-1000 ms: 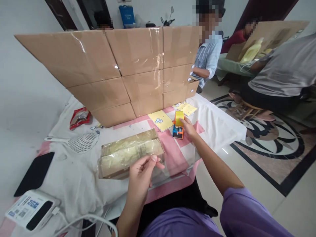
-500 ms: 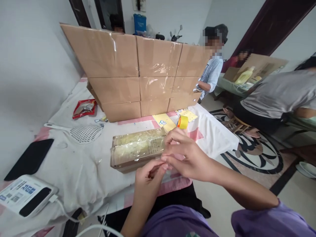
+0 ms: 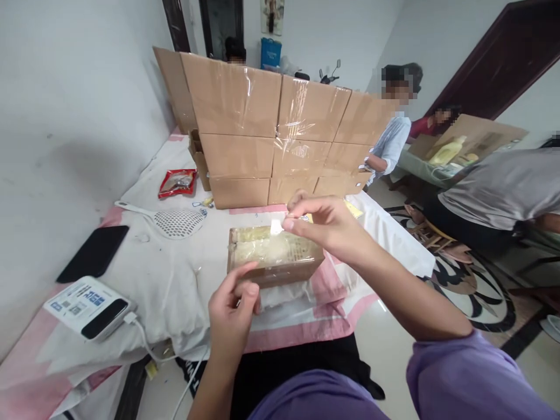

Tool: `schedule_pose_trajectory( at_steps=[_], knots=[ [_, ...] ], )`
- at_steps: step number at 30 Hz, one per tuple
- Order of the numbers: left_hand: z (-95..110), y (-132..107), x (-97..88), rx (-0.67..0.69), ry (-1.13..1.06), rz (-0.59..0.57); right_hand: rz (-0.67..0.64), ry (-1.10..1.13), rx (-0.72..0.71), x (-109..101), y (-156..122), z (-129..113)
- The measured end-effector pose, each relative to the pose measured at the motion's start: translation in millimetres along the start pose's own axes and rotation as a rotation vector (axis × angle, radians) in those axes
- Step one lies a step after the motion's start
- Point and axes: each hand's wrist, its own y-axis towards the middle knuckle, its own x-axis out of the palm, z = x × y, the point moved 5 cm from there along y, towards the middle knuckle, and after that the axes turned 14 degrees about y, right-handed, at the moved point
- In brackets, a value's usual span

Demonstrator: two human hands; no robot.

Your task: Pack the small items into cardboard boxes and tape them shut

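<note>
My right hand is raised above a small cardboard box. Between its thumb and index finger it pinches a small white piece, flat like a sticker or scrap of paper. The box lies on the cloth-covered table, its yellowish top under shiny clear tape. Near the box's front left corner is my left hand, its fingers loosely curled, thumb and index apart, with nothing visible in them. The yellow tape roll seen earlier is now hidden behind my right hand.
A tall taped cardboard partition stands across the table's back. On the left are a white slotted skimmer, a red packet, a black phone-like slab and a white device with a cable. Other people sit or stand at right and behind.
My hands were together at the box's front right corner; they have parted. The right has lifted with the white piece, the left has moved left. The view has turned slightly left.
</note>
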Motion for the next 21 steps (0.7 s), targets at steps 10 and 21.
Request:
schedule_pose_trajectory(
  at_steps=[10, 21],
  knots=[
    [-6.4, 10.3, 22.6, -0.218, -0.049, -0.033, -0.002, -0.137, 0.017, 3.6, 20.6, 61.5],
    [-36.1, 6.6, 51.3, -0.365, -0.071, 0.042, -0.100, -0.145, 0.250, -3.7, 32.2, 134.1]
  ],
)
